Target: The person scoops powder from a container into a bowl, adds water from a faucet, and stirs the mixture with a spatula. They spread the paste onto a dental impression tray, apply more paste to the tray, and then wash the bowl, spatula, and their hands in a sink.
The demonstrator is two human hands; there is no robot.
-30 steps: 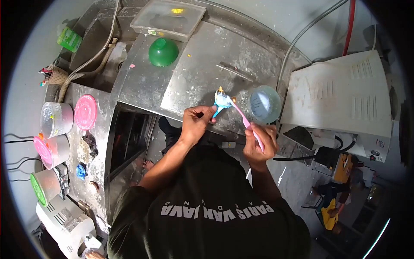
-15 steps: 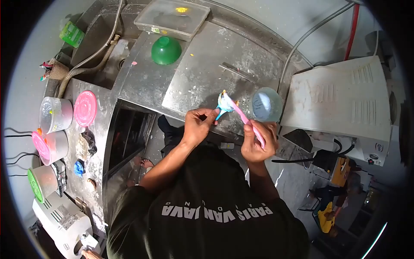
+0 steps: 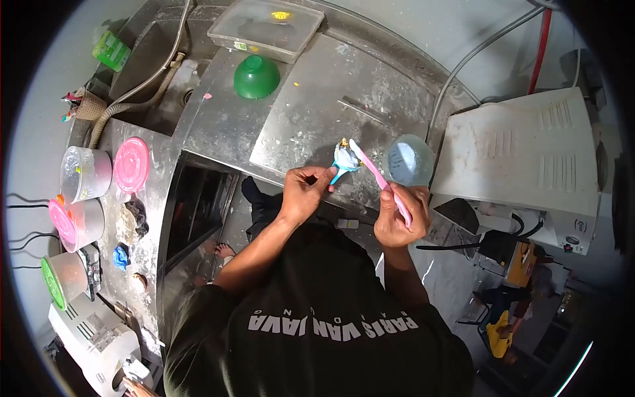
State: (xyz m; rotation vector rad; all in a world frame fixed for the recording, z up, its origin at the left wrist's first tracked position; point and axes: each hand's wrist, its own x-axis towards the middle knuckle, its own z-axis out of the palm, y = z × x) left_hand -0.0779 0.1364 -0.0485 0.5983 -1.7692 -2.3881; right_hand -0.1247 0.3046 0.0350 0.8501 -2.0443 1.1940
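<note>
My left hand [image 3: 306, 192] pinches the handle of a light-blue dental impression tray [image 3: 343, 167], held over the near edge of the metal counter. White paste covers the tray, with a yellowish-brown patch at its far end. My right hand [image 3: 402, 215] is wrapped round a pink spatula [image 3: 378, 177]. The spatula's whitish tip points up and left, right at the tray's right side. Just beyond my right hand stands a translucent bowl [image 3: 413, 165] with something whitish inside.
A green bowl [image 3: 256, 77] lies upside down near a lidded plastic box [image 3: 264, 30]. A flat metal strip [image 3: 364, 111] rests on the stained counter [image 3: 297, 126]. Lidded tubs [image 3: 86, 175] line the left side; a white machine [image 3: 519, 152] is right. Another person's hand [image 3: 139, 389] shows lower left.
My right hand has shifted slightly right and toward my body, drawing the spatula's tip from over the paste to the tray's right side. My left hand and the tray stay nearly still.
</note>
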